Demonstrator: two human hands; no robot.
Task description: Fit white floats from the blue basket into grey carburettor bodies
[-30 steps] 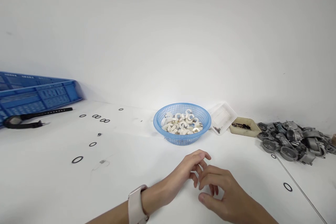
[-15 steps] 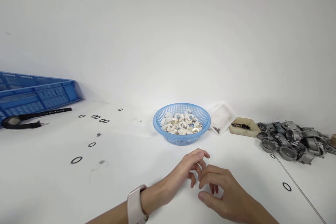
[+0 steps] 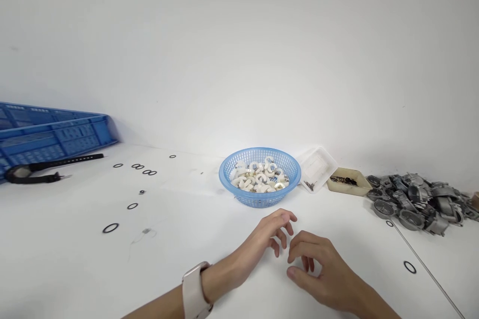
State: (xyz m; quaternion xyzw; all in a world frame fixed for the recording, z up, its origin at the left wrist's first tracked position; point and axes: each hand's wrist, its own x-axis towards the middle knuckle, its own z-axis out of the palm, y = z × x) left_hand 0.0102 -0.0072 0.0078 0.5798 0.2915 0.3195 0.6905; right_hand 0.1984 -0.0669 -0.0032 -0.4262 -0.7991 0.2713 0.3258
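My left hand (image 3: 267, 237), with a pale watch (image 3: 195, 290) on its wrist, hovers over the white table (image 3: 168, 269) with bent, spread fingers and holds nothing. To its right, my right hand (image 3: 318, 269) is curled loosely, thumb apart from the fingers, with nothing visible between them. A small gap separates the two hands. Just beyond them stands a round blue basket (image 3: 260, 202) holding several white curved parts (image 3: 261, 178) with small metal pieces.
Behind on the right are a white tray (image 3: 318, 164), a cream tray (image 3: 350, 188) with dark pieces, and a heap of grey metal parts (image 3: 419, 202). Black rings (image 3: 110, 228) lie at left, near a black watch (image 3: 22, 173) and a blue crate (image 3: 75, 134).
My hands have moved slightly apart, the left a little up and left, the right a little to the right. The objects on the table keep their places.
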